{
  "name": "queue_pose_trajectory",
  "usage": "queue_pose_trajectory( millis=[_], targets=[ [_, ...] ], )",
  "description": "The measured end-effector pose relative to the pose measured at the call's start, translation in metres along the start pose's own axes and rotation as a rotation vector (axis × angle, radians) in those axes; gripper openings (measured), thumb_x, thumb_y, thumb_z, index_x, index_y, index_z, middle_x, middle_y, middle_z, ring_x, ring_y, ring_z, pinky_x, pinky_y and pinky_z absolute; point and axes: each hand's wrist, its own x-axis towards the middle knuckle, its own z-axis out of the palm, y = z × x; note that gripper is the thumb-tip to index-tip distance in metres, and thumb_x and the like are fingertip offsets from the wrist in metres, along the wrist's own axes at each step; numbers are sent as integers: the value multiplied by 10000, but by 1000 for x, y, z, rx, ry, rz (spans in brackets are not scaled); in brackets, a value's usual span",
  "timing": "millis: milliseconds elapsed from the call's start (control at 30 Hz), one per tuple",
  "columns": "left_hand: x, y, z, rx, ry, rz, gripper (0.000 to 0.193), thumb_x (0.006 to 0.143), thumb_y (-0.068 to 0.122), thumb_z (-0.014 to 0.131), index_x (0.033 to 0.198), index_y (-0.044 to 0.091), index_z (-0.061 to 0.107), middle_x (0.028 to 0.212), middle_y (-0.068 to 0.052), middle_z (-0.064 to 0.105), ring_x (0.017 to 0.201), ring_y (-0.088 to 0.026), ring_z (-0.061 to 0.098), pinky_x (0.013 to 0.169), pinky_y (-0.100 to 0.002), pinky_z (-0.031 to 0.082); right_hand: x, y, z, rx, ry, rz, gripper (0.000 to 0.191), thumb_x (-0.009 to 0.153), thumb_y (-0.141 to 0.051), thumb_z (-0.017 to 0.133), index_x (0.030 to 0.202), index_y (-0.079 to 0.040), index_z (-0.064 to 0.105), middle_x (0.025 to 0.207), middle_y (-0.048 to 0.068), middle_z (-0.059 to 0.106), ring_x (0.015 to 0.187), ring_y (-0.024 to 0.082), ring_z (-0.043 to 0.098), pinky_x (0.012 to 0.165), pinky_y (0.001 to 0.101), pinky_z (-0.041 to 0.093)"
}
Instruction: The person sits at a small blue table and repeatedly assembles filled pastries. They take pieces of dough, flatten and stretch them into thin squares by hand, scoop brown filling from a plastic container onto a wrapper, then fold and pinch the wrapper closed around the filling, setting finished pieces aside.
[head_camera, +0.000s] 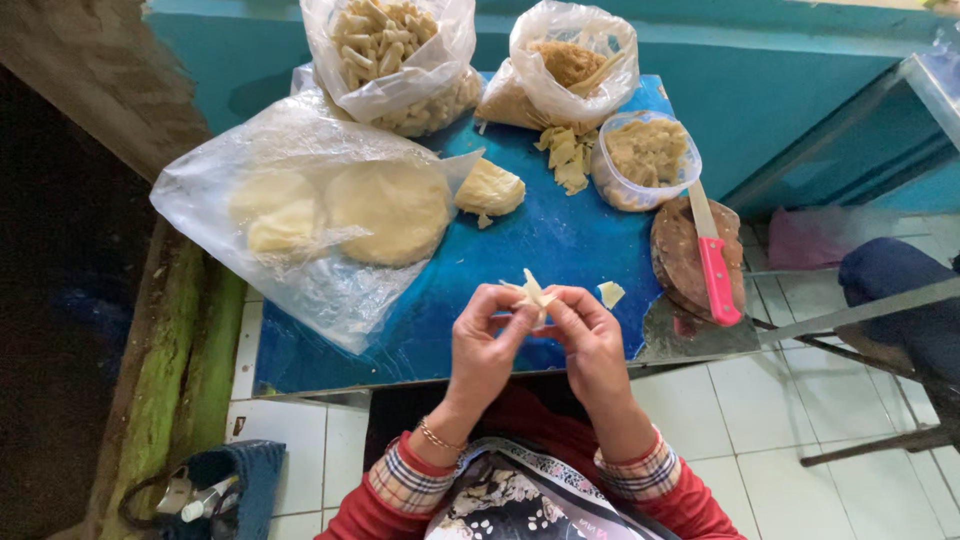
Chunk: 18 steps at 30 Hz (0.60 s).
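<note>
Both hands met over the near edge of the blue table (560, 250), pinching a small piece of pale dough (532, 293) between them. The dough looked thin, soft and light, likely to stretch or tear if pulled hard, so it was best taken by its edges with fingertips only. The left hand (484, 340) had thumb and forefinger closed on the dough's left side; the right hand (590, 335) gripped its right side the same way, the other fingers curled. Both wrists were bent inward, forearms rising from the checked cuffs below. A small scrap of dough (610, 293) lay just beside the right hand. A pink-handled knife (712, 260) rested on a round wooden board (680, 250) further right.
</note>
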Motion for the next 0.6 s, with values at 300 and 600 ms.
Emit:
queue_pose_trajectory(
  millis=[300,600],
  targets=[
    [3,-23,-44,-382,107,-210,117,991,90,668,1074,7,662,1029,-76,741,912,-121,702,847,-269,565,48,-10,-33,236,132,80,148,1014,-201,629,1117,-95,623,1023,59,714,884,177,696,797,340,569],
    [6,-22,-60,-380,195,-144,115,1002,68,693,1097,5,675,1045,-77,732,909,-126,685,847,-279,558,20,-22,20,-1396,-169,-662,258,922,-237,752,1126,-91,689,1205,101,704,1117,311,667,952,431,538]
  ],
)
